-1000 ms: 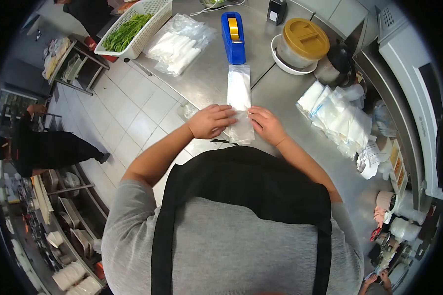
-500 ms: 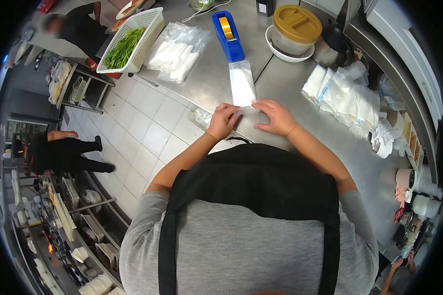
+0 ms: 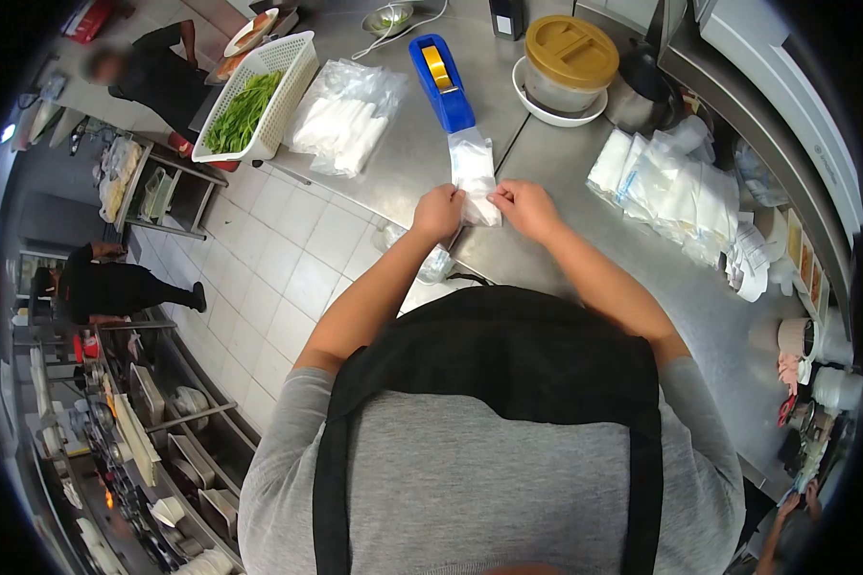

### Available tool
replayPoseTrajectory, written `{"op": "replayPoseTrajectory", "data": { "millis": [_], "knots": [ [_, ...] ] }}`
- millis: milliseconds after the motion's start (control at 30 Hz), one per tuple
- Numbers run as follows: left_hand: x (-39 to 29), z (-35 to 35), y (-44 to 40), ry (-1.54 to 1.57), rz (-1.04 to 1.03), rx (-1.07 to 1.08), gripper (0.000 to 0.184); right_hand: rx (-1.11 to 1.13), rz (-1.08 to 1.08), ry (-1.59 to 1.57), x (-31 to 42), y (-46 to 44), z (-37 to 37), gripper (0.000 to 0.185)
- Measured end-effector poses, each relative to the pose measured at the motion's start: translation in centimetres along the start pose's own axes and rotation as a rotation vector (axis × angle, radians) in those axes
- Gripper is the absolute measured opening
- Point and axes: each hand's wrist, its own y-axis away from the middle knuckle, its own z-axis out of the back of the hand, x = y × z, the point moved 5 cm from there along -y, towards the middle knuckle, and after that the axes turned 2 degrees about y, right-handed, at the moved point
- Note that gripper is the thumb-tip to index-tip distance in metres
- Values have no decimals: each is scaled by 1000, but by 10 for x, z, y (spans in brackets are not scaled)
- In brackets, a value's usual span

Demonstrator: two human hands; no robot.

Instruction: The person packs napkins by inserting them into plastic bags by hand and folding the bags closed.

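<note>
A small clear plastic bag with white contents (image 3: 473,168) lies on the steel table, its far end close to a blue tape dispenser (image 3: 441,81). My left hand (image 3: 439,212) is closed on the bag's left edge. On the right edge, my right hand (image 3: 527,208) pinches the bag between thumb and fingers. Left of the dispenser rests a pile of filled plastic bags (image 3: 346,118). Another heap of white packets in plastic (image 3: 666,187) lies to the right.
A white basket of green vegetables (image 3: 302,72) stands at the far left of the steel table (image 3: 585,278). A gold-lidded tub (image 3: 572,53) sits in a white bowl beside a metal pitcher (image 3: 640,96). Two people in dark clothes stand at the left; another person's arms show lower right.
Both hands have moved up along the bag and now close on its sides. The bag's near part, folded or covered half a second ago, shows between them. The view has shifted.
</note>
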Motion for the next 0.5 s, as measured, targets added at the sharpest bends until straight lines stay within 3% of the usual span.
{"op": "replayPoseTrajectory", "data": {
  "millis": [133,333,500],
  "knots": [
    [7,-5,-13,-42,64,90,31,75,-95,141,-11,-20,-5,27],
    [14,-12,-22,-45,137,151,33,6,-174,347,7,-29,-3,32],
    [30,-14,-20,84,122,49,32,82,-288,47,2,-40,-12,32]
  ]
}}
